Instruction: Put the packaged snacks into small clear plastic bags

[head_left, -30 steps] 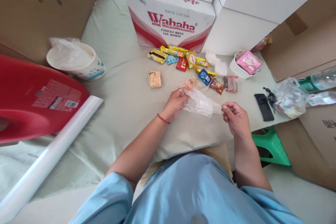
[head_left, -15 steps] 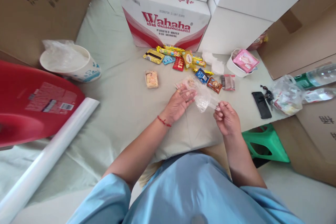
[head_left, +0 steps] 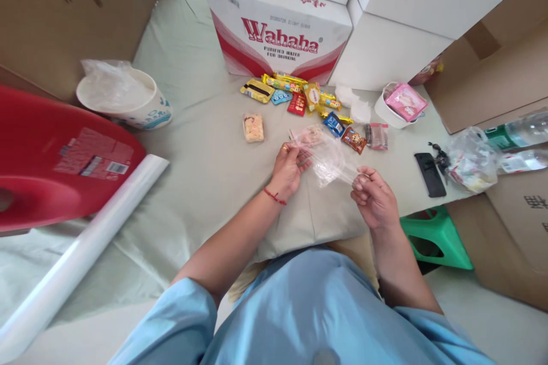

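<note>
A clear plastic bag (head_left: 327, 168) is stretched between my two hands over the table. My left hand (head_left: 289, 168), with a red string bracelet at the wrist, pinches the bag's left side between thumb and fingers. At the other end my right hand (head_left: 374, 194) grips the bag's right edge with closed fingers. A pale packaged snack (head_left: 311, 136) shows at the bag's far left part; whether it lies inside or behind the film I cannot tell. Left of my left hand lies another wrapped pale snack (head_left: 253, 127). Just beyond the bag are a blue packet (head_left: 333, 124) and a brown packet (head_left: 354, 140).
Several colourful snack packets (head_left: 297, 104) lie before a Wahaba-style water carton (head_left: 282, 28). A paper tub (head_left: 149, 111) and red plastic piece (head_left: 85, 154) stand left, beside a white roll (head_left: 85, 251). Right are a white cup (head_left: 387, 116), a phone (head_left: 430, 175) and bottles (head_left: 520, 128).
My left hand has turned and closed on the bag's edge, where its fingers were spread before. The bag is spread wider. The whole view has shifted slightly.
</note>
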